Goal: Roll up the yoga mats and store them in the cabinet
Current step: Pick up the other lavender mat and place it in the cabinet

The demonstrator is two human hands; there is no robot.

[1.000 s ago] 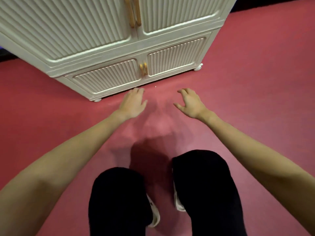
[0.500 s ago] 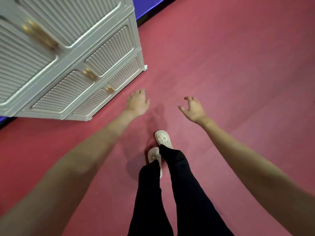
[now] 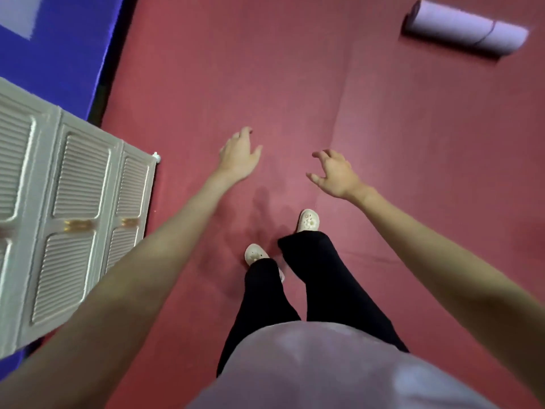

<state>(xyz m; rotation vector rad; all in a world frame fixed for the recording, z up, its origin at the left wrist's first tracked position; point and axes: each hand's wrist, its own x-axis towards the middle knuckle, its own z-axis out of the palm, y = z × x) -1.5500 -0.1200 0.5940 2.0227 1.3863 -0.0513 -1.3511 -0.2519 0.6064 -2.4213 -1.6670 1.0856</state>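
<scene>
Both hands, left (image 3: 240,154) and right (image 3: 334,172), empty with loose, wide grip, reach forward; rolled mat (image 3: 466,28) lies far right on the floor (image 3: 295,84), well apart from the closed cabinet (image 3: 73,202) at left, awaiting collection.

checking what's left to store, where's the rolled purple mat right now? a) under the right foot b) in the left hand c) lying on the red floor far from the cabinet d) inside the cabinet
c: the rolled purple mat lies on the red floor, well apart from the closed cabinet, and both hands are empty.
</scene>
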